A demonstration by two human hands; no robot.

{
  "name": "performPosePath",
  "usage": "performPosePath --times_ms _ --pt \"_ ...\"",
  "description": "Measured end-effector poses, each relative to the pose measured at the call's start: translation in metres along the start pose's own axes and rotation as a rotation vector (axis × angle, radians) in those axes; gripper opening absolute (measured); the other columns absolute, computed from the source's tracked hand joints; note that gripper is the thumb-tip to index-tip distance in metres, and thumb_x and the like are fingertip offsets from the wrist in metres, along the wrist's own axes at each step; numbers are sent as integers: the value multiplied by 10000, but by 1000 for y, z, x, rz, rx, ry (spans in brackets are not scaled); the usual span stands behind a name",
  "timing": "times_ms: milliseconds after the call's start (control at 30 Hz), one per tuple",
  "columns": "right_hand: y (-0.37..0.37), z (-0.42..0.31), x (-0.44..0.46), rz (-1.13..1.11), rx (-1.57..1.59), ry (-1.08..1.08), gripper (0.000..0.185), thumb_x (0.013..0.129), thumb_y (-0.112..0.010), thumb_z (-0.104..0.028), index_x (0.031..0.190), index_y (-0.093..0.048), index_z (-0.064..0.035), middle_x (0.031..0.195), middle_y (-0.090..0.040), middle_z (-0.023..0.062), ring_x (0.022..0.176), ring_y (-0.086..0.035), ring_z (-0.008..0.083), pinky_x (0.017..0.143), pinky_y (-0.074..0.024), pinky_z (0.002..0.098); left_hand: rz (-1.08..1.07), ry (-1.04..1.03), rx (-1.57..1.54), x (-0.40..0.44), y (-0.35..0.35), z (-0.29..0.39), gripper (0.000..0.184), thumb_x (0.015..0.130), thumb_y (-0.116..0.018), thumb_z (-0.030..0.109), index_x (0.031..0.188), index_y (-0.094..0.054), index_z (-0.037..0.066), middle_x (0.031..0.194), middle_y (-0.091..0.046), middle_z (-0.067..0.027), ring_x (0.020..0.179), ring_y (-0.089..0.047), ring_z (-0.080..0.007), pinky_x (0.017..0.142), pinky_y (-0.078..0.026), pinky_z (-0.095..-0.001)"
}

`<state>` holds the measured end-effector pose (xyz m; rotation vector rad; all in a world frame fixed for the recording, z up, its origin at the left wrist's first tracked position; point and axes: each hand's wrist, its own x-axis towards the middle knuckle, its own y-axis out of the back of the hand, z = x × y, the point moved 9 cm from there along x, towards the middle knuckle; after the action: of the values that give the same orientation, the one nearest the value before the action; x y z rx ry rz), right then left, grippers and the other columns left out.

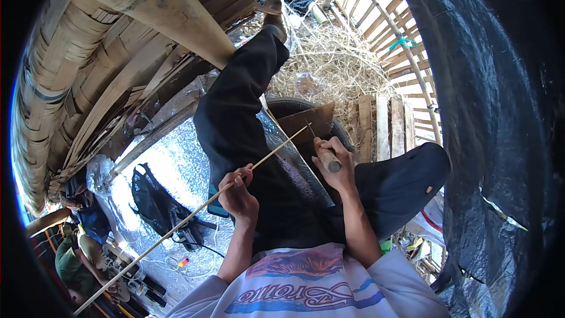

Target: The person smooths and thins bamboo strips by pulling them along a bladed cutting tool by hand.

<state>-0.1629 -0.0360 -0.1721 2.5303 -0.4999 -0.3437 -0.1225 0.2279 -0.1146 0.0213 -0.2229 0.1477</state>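
Observation:
My left hand (238, 195) is closed around a long thin bamboo stick (194, 214). The stick runs from the lower left, across my lap, up to its tip beyond my knees. In my right hand (336, 165) is a knife (328, 159) with a thick wooden handle. Its narrow blade is seen nearly edge-on and points at the stick's tip; whether they touch I cannot tell. Behind the tip is a brown, pointed flat piece (321, 119), above a black round rim (288, 105).
Left of my legs, a black backpack (154, 200) lies on a shiny silver sheet (176, 168). A thick bamboo pole (176, 17) slants overhead. Another person (82, 265) sits lower left. Dry straw (329, 65) covers ground ahead; black plastic sheeting (482, 112) hangs at right.

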Motion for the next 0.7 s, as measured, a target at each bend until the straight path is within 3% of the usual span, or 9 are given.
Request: performPosePath --times_ms 100,233,333,433,700 --pt "3 -8 -5 5 136 66 353 694 -782 -63 922 -515 -43 955 -694 105 894 -684 295 748 -530 343 -22 -35 13 0 2 -1 178 996 -468 146 1015 -457 -31 829 -622 -170 806 -658 -257 750 -574 -389" --pt "-3 6 0 43 45 12 337 710 -777 -97 926 -523 -49 958 -702 104 891 -686 304 742 -537 360 -13 -24 15 1 -2 0 174 1001 -455 141 1011 -460 -33 824 -622 -169 802 -657 -254 761 -565 -374" --pt "-19 17 7 43 -30 7 235 746 -686 -145 942 -576 -75 907 -696 124 858 -672 329 714 -529 423 -54 -67 20 2 -5 3 151 1003 -437 117 1030 -451 -32 823 -619 -170 805 -658 -259 758 -561 -357" --pt "-23 18 4 9 -55 -23 223 746 -670 -128 940 -573 -77 911 -694 132 855 -670 339 712 -529 429 -69 -59 33 2 -5 2 143 1002 -438 107 1043 -445 -30 829 -618 -169 808 -658 -259 760 -565 -363" --pt "-20 28 -8 91 32 -26 232 751 -687 -164 933 -571 -78 872 -684 148 848 -668 353 709 -519 433 -137 -149 97 11 -29 18 212 1014 -406 150 1018 -468 -52 880 -618 -156 842 -669 -256 815 -576 -374"
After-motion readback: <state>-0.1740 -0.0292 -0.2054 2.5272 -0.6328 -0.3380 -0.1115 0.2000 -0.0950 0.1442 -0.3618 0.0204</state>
